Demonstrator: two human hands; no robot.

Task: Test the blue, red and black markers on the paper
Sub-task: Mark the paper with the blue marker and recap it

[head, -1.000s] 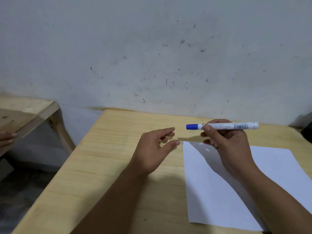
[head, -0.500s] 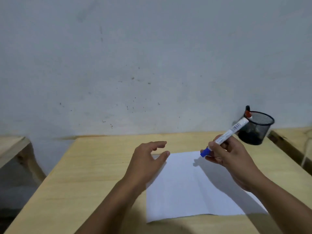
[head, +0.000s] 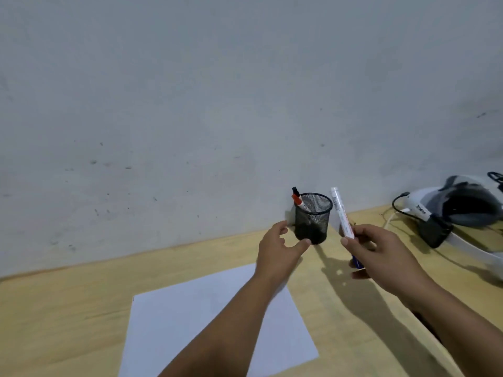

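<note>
My right hand (head: 381, 254) holds the blue marker (head: 341, 216) nearly upright, white barrel up and blue cap down below my fingers, just right of a black mesh pen cup (head: 313, 219). The cup stands by the wall and holds a red marker (head: 298, 202) and a black marker (head: 294, 190), whose tips stick out above the rim. My left hand (head: 277, 251) hovers open right in front of the cup, thumb near its base. A white sheet of paper (head: 190, 330) lies on the wooden table (head: 68, 308), partly under my left forearm.
A white and grey headset (head: 462, 205) with a black cable and a black box lies on the table at the far right. A grey wall runs along the table's back edge.
The view has swung right, so the cup and headset have come in. My right hand turned the blue marker from horizontal to nearly upright, beside the cup. My left hand reached toward the cup.
</note>
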